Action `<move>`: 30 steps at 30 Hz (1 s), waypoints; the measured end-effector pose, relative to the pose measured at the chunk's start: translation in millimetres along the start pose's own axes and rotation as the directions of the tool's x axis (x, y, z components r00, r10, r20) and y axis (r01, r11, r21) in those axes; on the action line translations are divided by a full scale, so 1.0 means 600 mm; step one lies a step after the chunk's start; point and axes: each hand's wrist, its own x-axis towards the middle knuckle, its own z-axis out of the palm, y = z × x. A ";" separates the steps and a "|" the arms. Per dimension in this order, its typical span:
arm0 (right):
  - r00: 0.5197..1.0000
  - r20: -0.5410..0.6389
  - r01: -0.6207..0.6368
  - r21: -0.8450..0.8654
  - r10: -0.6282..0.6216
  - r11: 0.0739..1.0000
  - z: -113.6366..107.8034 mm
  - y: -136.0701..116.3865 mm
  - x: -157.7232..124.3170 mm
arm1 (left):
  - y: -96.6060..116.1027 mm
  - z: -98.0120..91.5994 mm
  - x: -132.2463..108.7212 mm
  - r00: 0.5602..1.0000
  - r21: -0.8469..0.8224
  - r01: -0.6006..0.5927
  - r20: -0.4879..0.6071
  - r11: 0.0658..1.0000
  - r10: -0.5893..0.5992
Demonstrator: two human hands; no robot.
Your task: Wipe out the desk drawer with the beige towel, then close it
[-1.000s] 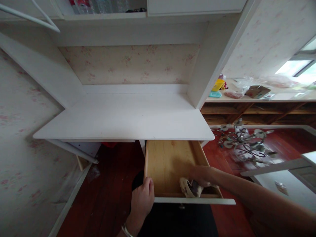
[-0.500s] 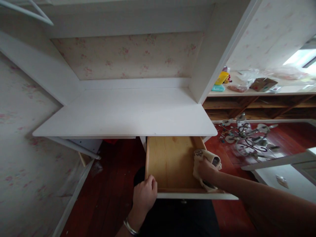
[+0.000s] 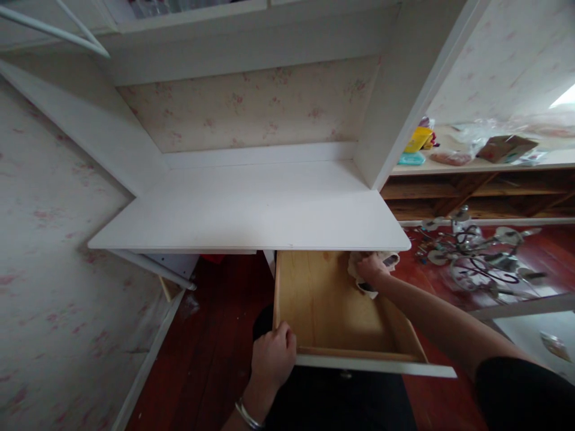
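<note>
A wooden drawer [image 3: 323,305] with a white front is pulled out from under the white desk [image 3: 265,206]. My left hand [image 3: 274,356] is closed over the drawer's front left corner, a metal bangle on its wrist. In my right hand [image 3: 372,268] is a bunched cream cloth [image 3: 357,272] with dark patches, gripped near the back right of the drawer, beside its right wall. Part of the cloth lies hidden behind that hand. Bare wood shows across the drawer's bottom.
A chandelier [image 3: 483,251] with several arms lies on the red floor to the right. Behind it, a low wooden shelf unit [image 3: 471,188] carries a yellow container [image 3: 418,139], a cardboard box [image 3: 507,148] and plastic bags. White hutch panels rise above the desk.
My right hand has moved the cloth away from the drawer's front right towards its back right. My left hand keeps its grip on the front corner. The view has shifted slightly.
</note>
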 end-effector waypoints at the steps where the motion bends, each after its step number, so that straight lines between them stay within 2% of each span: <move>1: 1.000 -0.003 -0.026 -0.005 0.026 1.000 -0.003 0.001 0.005 | -0.001 0.001 0.000 1.000 -0.001 -0.003 -0.005 1.000 0.003; 7: 0.985 -0.051 -0.161 0.062 0.165 0.985 0.002 -0.025 0.013 | 0.000 -0.001 0.001 1.000 -0.015 -0.001 -0.009 1.000 0.001; 12: 0.955 -0.023 -0.285 0.224 0.297 0.932 0.033 -0.055 -0.003 | 0.003 -0.005 0.002 1.000 -0.017 0.007 0.015 1.000 -0.007; 14: 0.927 -0.021 -0.355 0.272 0.374 0.894 0.051 -0.067 -0.014 | 0.003 -0.005 0.003 1.000 -0.024 0.004 0.019 1.000 -0.004; 17: 0.844 -0.054 -0.473 0.393 0.534 0.788 0.073 -0.081 -0.024 | 0.001 -0.003 0.003 1.000 -0.038 -0.014 0.012 0.999 0.014; 19: 0.801 -0.135 -0.467 0.470 0.584 0.749 0.081 -0.083 -0.022 | 0.000 -0.002 0.003 1.000 -0.045 -0.027 0.002 0.999 0.027; 20: 0.804 -0.190 -0.426 0.478 0.564 0.768 0.082 -0.081 -0.018 | 0.000 -0.001 0.003 1.000 -0.046 -0.028 -0.001 0.999 0.028; 22: 0.853 -0.283 -0.305 0.413 0.439 0.858 0.084 -0.072 -0.007 | -0.001 0.000 0.004 1.000 -0.048 -0.025 0.001 0.999 0.025; 25: 0.924 -0.282 -0.179 0.282 0.260 0.943 0.083 -0.055 0.012 | -0.001 0.002 0.005 1.000 -0.055 -0.009 0.008 0.998 0.010; 27: 0.937 -0.248 -0.182 0.253 0.246 0.950 0.083 -0.050 0.022 | -0.002 0.004 0.007 1.000 -0.065 -0.004 0.003 0.998 0.004; 30: 0.922 -0.232 -0.246 0.266 0.309 0.932 0.083 -0.054 0.034 | -0.003 0.008 0.009 1.000 -0.076 -0.008 -0.010 0.997 0.007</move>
